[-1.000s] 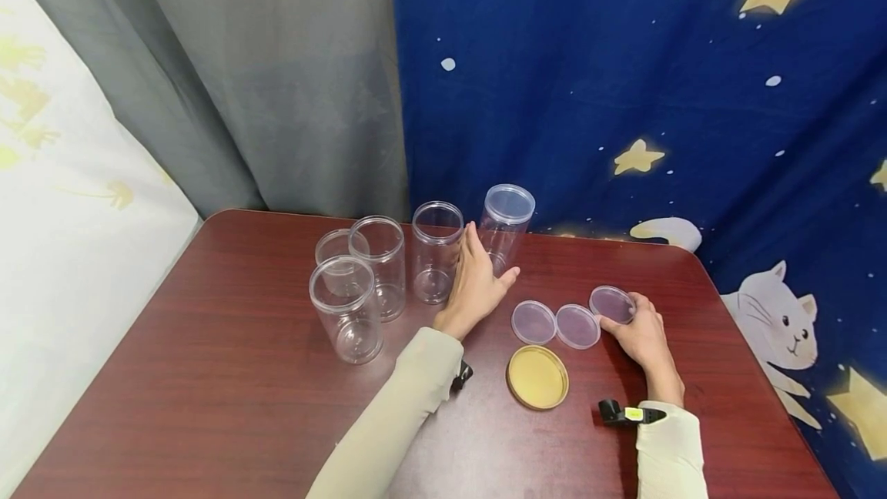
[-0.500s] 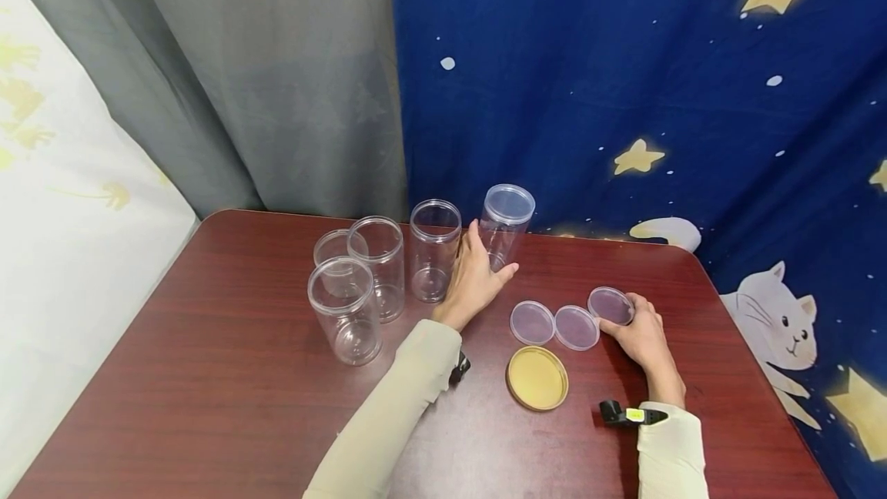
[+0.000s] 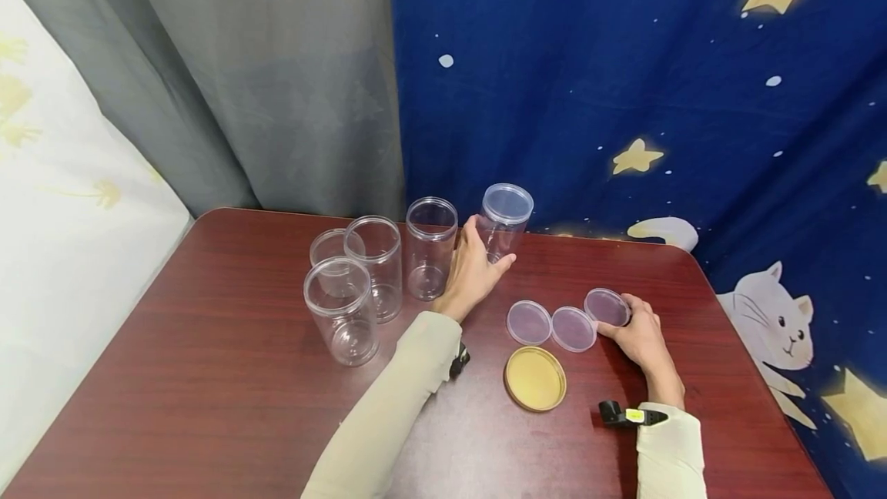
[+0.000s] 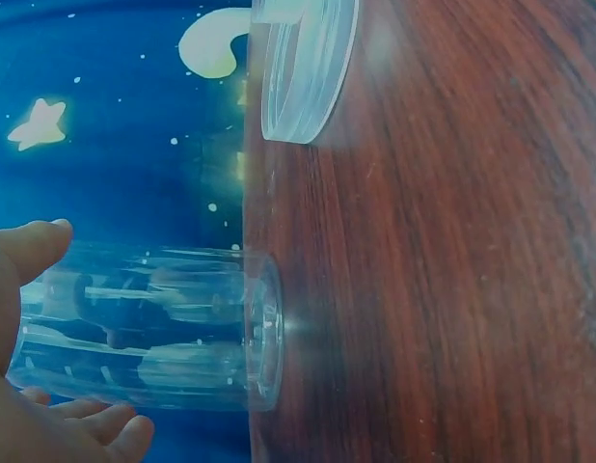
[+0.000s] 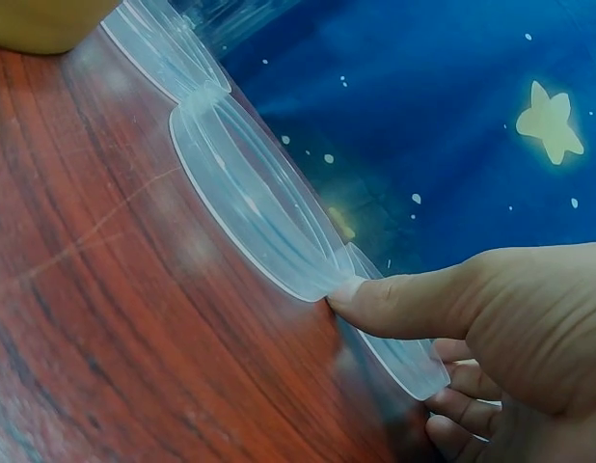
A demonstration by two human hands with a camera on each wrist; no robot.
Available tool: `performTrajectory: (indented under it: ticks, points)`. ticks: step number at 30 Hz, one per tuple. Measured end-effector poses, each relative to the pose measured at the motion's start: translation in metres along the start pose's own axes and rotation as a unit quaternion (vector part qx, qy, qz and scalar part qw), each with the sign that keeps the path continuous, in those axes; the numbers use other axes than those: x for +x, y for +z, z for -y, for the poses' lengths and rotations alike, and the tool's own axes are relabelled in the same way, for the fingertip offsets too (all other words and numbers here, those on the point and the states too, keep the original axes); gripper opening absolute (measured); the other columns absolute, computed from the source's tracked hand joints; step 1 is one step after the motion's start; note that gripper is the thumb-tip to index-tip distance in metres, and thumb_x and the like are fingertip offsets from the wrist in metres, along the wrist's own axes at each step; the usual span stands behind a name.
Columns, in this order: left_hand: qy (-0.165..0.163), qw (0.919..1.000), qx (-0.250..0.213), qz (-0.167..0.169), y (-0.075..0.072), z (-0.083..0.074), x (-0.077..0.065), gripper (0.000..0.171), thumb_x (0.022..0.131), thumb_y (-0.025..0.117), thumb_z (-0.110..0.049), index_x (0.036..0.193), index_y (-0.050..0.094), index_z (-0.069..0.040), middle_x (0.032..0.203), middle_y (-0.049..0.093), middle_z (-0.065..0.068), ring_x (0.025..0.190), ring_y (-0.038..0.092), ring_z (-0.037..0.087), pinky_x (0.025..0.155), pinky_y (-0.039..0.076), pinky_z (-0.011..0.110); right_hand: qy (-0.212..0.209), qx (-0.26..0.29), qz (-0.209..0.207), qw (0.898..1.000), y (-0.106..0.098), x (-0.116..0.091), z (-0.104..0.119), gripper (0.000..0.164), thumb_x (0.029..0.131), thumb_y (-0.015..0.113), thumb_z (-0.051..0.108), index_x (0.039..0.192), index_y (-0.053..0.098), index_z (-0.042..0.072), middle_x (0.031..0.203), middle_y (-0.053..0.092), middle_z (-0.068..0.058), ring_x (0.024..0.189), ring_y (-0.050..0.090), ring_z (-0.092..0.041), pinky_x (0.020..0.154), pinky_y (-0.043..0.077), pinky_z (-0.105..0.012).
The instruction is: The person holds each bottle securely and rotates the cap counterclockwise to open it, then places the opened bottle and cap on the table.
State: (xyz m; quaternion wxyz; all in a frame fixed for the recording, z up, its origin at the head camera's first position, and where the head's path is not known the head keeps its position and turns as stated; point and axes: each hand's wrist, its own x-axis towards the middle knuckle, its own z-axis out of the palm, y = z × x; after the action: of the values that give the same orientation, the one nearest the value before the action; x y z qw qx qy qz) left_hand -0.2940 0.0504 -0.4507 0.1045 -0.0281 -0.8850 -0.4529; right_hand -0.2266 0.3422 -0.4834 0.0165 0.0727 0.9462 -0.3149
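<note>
In the head view, a tall clear jar with a lid on it [image 3: 508, 206] stands upright near the table's back edge. Beside its left side is my left hand [image 3: 469, 272], thumb spread away from the fingers. The left wrist view shows this jar [image 4: 153, 328] between the thumb and the loosely bent fingers; whether they touch it I cannot tell. My right hand [image 3: 639, 332] pinches the rim of a clear round lid [image 3: 606, 308] at the table. Two more clear lids [image 3: 529, 323] lie to its left, the nearer one [image 3: 574, 329] by my right thumb. A gold lid [image 3: 536, 378] lies in front of them.
Left of my left hand stands an open clear jar [image 3: 430, 249]. Further left, an open jar [image 3: 376, 272] stands close to a shorter one [image 3: 336, 264] and another in front [image 3: 341, 318]. Curtains hang behind the brown table [image 3: 229, 376].
</note>
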Motion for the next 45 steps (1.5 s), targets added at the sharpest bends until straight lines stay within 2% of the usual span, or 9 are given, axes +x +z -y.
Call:
performTrajectory:
  ticks: [5, 9, 14, 19, 26, 30, 36, 41, 45]
  points:
    - [-0.016, 0.9997, -0.016, 0.005, -0.002, 0.001, 0.003, 0.103, 0.078, 0.083, -0.040, 0.153, 0.021, -0.006, 0.149, 0.044, 0.016, 0.126, 0.054, 0.037, 0.105, 0.043, 0.049, -0.008, 0.000, 0.006, 1.000, 0.001, 0.000, 0.002, 0.085, 0.082, 0.079, 0.021, 0.145, 0.031, -0.013, 0.142, 0.035, -0.038, 0.127, 0.030, -0.053, 0.106, 0.029, -0.063]
    - [-0.024, 0.9996, -0.012, 0.010, -0.002, 0.002, 0.004, 0.099, 0.079, 0.082, -0.041, 0.152, 0.023, -0.009, 0.148, 0.046, 0.013, 0.126, 0.055, 0.034, 0.104, 0.044, 0.048, -0.015, 0.002, 0.007, 1.000, 0.001, -0.001, 0.005, 0.085, 0.082, 0.079, 0.019, 0.144, 0.032, -0.013, 0.142, 0.035, -0.038, 0.127, 0.030, -0.054, 0.106, 0.029, -0.062]
    - [-0.016, 0.9998, -0.008, 0.010, -0.005, 0.001, 0.002, 0.091, 0.082, 0.079, -0.040, 0.150, 0.028, -0.010, 0.144, 0.049, 0.011, 0.126, 0.056, 0.031, 0.104, 0.044, 0.045, -0.019, 0.004, 0.010, 1.000, 0.002, 0.000, 0.006, 0.086, 0.081, 0.079, 0.019, 0.145, 0.030, -0.013, 0.141, 0.035, -0.038, 0.125, 0.030, -0.054, 0.104, 0.030, -0.062]
    - [-0.002, 0.9999, -0.012, 0.011, -0.010, -0.004, -0.004, 0.090, 0.083, 0.078, -0.042, 0.150, 0.028, -0.008, 0.144, 0.049, 0.012, 0.126, 0.055, 0.031, 0.105, 0.044, 0.045, -0.022, 0.001, 0.015, 1.000, 0.001, 0.001, 0.004, 0.088, 0.081, 0.079, 0.019, 0.146, 0.028, -0.014, 0.143, 0.034, -0.039, 0.126, 0.029, -0.055, 0.105, 0.029, -0.063]
    - [0.040, 0.9986, -0.024, 0.023, -0.018, -0.011, -0.020, 0.090, 0.083, 0.078, -0.041, 0.149, 0.028, -0.004, 0.140, 0.050, 0.015, 0.126, 0.054, 0.031, 0.108, 0.042, 0.044, -0.025, 0.002, 0.016, 1.000, -0.001, 0.001, 0.001, 0.090, 0.080, 0.080, 0.018, 0.146, 0.027, -0.014, 0.142, 0.033, -0.039, 0.125, 0.030, -0.055, 0.104, 0.029, -0.063]
    - [0.061, 0.9970, -0.032, 0.034, -0.022, -0.012, -0.031, 0.089, 0.083, 0.077, -0.042, 0.149, 0.029, -0.006, 0.140, 0.049, 0.014, 0.127, 0.054, 0.030, 0.108, 0.042, 0.044, -0.035, 0.007, 0.016, 0.999, -0.003, 0.000, 0.001, 0.090, 0.078, 0.080, 0.015, 0.145, 0.027, -0.014, 0.140, 0.035, -0.040, 0.123, 0.031, -0.055, 0.102, 0.029, -0.063]
    - [0.077, 0.9950, -0.047, 0.044, -0.032, -0.014, -0.048, 0.090, 0.081, 0.079, -0.042, 0.149, 0.030, -0.009, 0.139, 0.051, 0.010, 0.126, 0.055, 0.025, 0.106, 0.044, 0.043, -0.047, 0.026, 0.037, 0.998, -0.005, -0.001, 0.000, 0.093, 0.077, 0.081, 0.014, 0.147, 0.026, -0.014, 0.140, 0.034, -0.040, 0.127, 0.027, -0.055, 0.104, 0.027, -0.066]
    - [0.094, 0.9935, -0.037, 0.053, -0.044, -0.018, -0.059, 0.089, 0.081, 0.080, -0.042, 0.148, 0.032, -0.008, 0.138, 0.052, 0.010, 0.124, 0.056, 0.024, 0.104, 0.045, 0.043, -0.053, 0.028, 0.053, 0.997, -0.010, -0.001, 0.000, 0.096, 0.078, 0.083, 0.017, 0.148, 0.024, -0.013, 0.142, 0.032, -0.040, 0.127, 0.028, -0.055, 0.104, 0.027, -0.067]
    - [0.100, 0.9921, -0.029, 0.070, -0.053, -0.018, -0.067, 0.087, 0.081, 0.080, -0.040, 0.146, 0.034, -0.007, 0.135, 0.054, 0.010, 0.123, 0.056, 0.024, 0.104, 0.046, 0.042, -0.060, 0.035, 0.057, 0.996, -0.016, -0.005, 0.004, 0.096, 0.078, 0.082, 0.014, 0.148, 0.023, -0.013, 0.142, 0.032, -0.040, 0.128, 0.029, -0.055, 0.104, 0.027, -0.067]
